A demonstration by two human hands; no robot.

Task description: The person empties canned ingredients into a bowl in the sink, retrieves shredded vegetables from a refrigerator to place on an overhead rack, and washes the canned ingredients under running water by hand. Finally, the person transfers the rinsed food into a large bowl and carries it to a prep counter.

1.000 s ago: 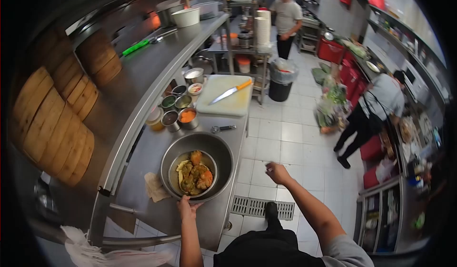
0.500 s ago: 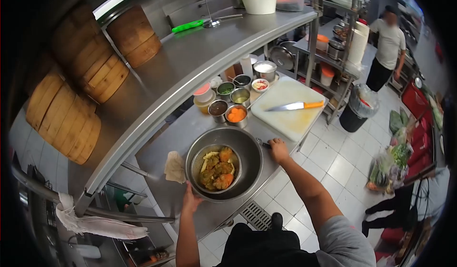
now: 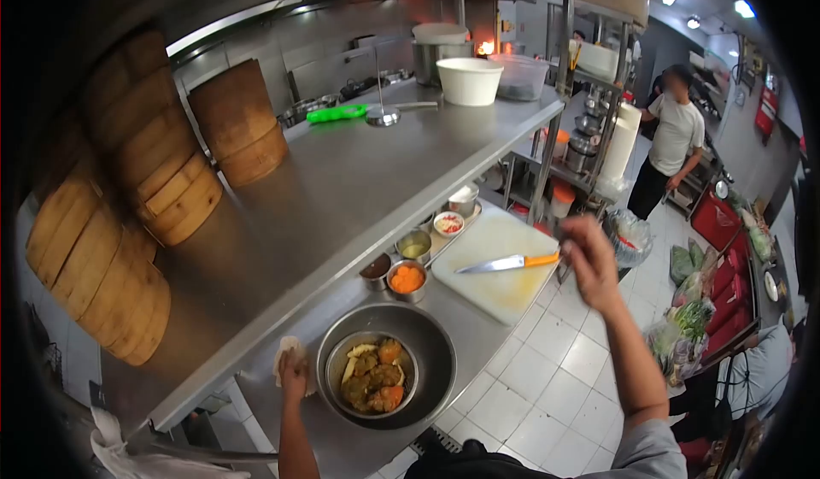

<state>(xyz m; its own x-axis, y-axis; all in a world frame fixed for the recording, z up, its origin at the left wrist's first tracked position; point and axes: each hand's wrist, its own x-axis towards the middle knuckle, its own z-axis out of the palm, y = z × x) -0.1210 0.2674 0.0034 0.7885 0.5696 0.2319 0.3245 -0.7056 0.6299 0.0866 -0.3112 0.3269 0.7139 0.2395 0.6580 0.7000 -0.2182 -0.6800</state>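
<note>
My left hand (image 3: 293, 371) is closed on a beige cloth (image 3: 282, 358) at the left of a large metal bowl (image 3: 442, 368). In that bowl sits a smaller metal bowl (image 3: 412, 387) holding browned chunks of food (image 3: 372, 377) with orange and yellow pieces. My right hand (image 3: 591, 264) is raised off the counter, past the right edge of the cutting board, its fingers curled and blurred. What they hold, if anything, I cannot make out. A knife with an orange handle (image 3: 512, 263) lies on the white cutting board (image 3: 487, 293), close to the right hand in view but apparently below it.
A steel shelf (image 3: 342, 197) overhangs the counter, with bamboo steamers (image 3: 192, 193), a ladle (image 3: 383, 115) and a white tub (image 3: 470, 82) on it. Small metal pots, one with orange pieces (image 3: 407, 280), stand behind the bowl. One person (image 3: 676, 133) stands at back right; another bends lower right.
My left hand has left the bowl's rim and taken hold of the cloth. My right hand has risen away from beside the bowl; the dark-handled thing there is out of sight. The view has tilted up.
</note>
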